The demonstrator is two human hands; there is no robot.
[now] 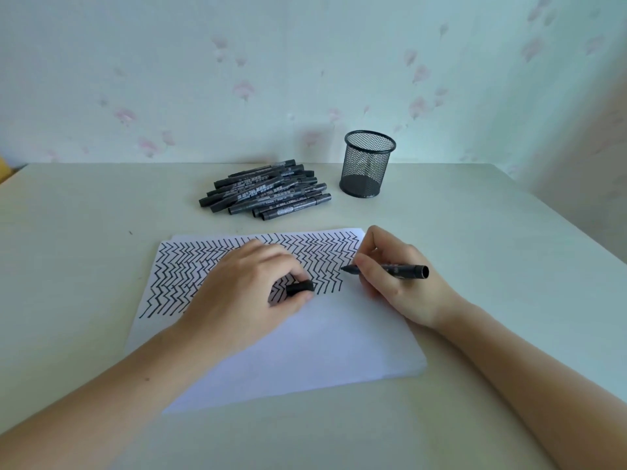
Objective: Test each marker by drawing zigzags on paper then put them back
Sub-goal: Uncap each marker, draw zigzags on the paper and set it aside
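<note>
A white sheet of paper [322, 347] lies in front of me, its upper half filled with rows of black zigzags [176, 273]. My right hand [397, 283] grips an uncapped black marker [397, 269], tip pointing left at the right end of the zigzags. My left hand [247, 293] rests on the paper and pinches the marker's black cap [300, 287] between thumb and fingers. A pile of several black markers [268, 191] lies on the table behind the paper.
A black mesh pen cup [368, 164] stands upright to the right of the marker pile, near the wall, with no marker showing in it. The pale table [509, 249] reaches its right edge close by. A papered wall rises behind.
</note>
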